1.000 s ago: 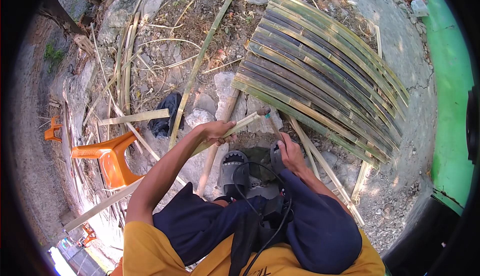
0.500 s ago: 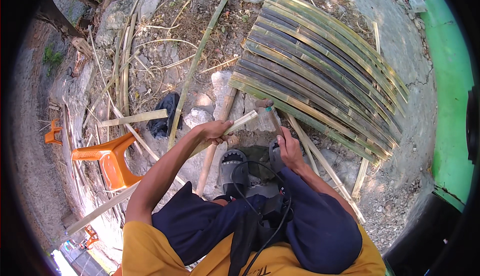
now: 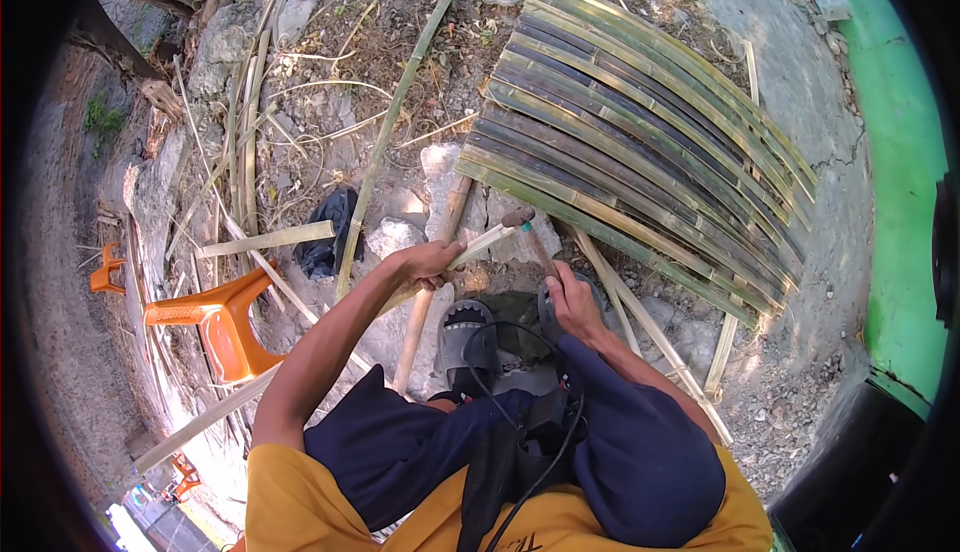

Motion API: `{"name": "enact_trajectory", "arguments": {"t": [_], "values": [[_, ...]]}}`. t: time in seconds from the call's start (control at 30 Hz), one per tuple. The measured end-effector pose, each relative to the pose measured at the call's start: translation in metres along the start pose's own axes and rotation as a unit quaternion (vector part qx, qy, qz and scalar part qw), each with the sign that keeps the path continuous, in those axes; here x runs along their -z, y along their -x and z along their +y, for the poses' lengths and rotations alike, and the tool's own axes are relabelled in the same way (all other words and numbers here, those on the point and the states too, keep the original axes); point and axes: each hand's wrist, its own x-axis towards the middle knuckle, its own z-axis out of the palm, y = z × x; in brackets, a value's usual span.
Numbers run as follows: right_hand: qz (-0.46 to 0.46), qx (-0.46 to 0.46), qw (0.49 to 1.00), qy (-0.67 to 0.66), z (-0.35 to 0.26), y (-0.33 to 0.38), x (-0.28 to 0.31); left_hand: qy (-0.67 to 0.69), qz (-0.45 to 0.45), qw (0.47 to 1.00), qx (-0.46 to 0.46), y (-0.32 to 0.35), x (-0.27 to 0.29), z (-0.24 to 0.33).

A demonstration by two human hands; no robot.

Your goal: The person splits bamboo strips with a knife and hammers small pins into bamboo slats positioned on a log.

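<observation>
Left hand (image 3: 428, 260) closed around a split bamboo strip (image 3: 478, 246), angled up-right toward the near edge of the bamboo slat mat (image 3: 640, 142). Right hand (image 3: 572, 300) grips a hammer (image 3: 530, 237), head touching strip's tip.

Left hand (image 3: 428, 260) was closed in a fist, arm stretched forward, bare. Right hand (image 3: 572, 297) was curled shut, forearm bent close to the knees.
</observation>
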Motion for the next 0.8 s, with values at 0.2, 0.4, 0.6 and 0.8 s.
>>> {"name": "enact_trajectory", "arguments": {"t": [0.2,0.4,0.6,0.8], "values": [[-0.022,-0.004,0.999,0.049,0.012,-0.005,0.000,-0.006,0.010,1.000,0.018,0.002,-0.001,0.002],[0.015,-0.012,1.000,-0.008,-0.008,-0.001,0.000,-0.016,0.022,0.999,0.018,0.003,0.000,0.001],[-0.023,-0.020,0.999,0.036,0.006,-0.005,0.002,-0.032,0.017,0.999,0.021,-0.004,0.000,0.001],[0.012,0.021,1.000,0.012,0.002,-0.001,-0.004,-0.053,0.029,0.997,0.037,-0.010,0.005,-0.006]]}}
